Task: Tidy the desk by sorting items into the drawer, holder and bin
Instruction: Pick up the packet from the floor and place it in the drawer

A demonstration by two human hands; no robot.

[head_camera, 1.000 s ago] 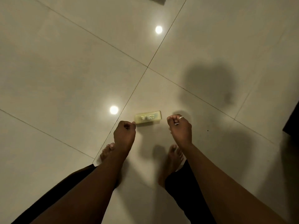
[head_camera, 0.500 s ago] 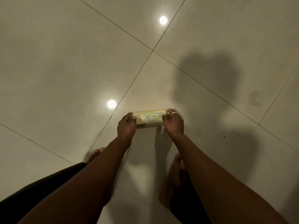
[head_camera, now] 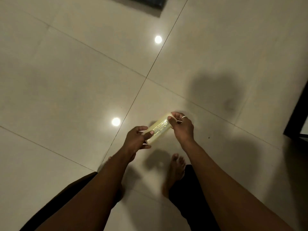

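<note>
Lifted off the tiled floor (head_camera: 66, 80) since earlier and now tilted, pale yellow box (head_camera: 159, 130) held in air by its ends, left hand (head_camera: 135, 140) pinching lower end, right hand (head_camera: 182, 125) pinching upper end, above bare feet.

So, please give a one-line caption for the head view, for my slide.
Left hand and right hand hold a pale yellow printed box by its ends above a glossy tiled floor.

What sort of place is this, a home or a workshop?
Likely a room in a home, seen looking down: glossy floor tiles carry a round light reflection from a ceiling lamp, and a bare foot stands on them.
</note>
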